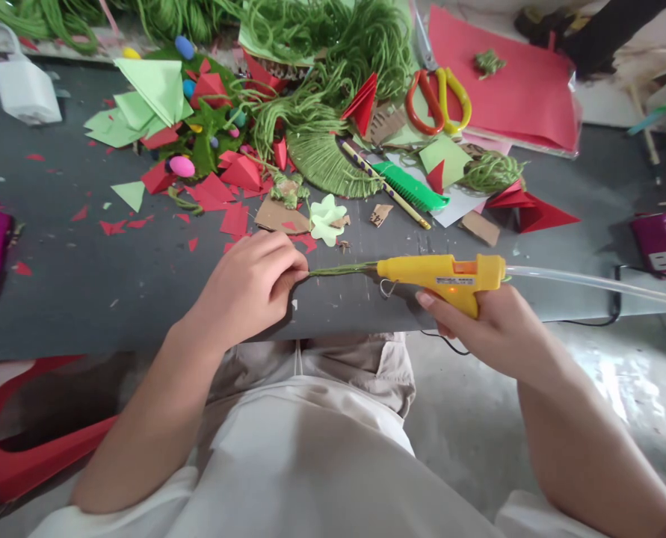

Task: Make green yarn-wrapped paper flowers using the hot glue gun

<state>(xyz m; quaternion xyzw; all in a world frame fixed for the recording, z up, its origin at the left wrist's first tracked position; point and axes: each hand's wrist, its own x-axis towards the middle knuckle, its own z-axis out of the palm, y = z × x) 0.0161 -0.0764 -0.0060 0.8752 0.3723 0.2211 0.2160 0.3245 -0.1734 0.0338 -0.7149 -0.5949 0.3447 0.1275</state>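
Note:
My left hand (254, 280) is closed in a pinch on the end of a few strands of green yarn (338, 270), stretched out to the right just above the dark table. My right hand (478, 321) is wrapped round the grip of a yellow hot glue gun (439, 270), with a small orange light lit on its side. The gun's nozzle points left at the yarn; whether it touches the strands I cannot tell. A long clear glue stick (584, 282) sticks out of the back of the gun. Beyond my left hand lies a pale green paper flower (327, 220).
Behind the hands lie a yarn-wrapped green disc (327, 161), a pencil (386, 181), a green comb (414, 187), scissors (438, 101) and red paper scraps (243, 172). Green yarn bundles (366, 52) fill the back. A white charger (27, 90) stands at left. The table's front edge is near my body.

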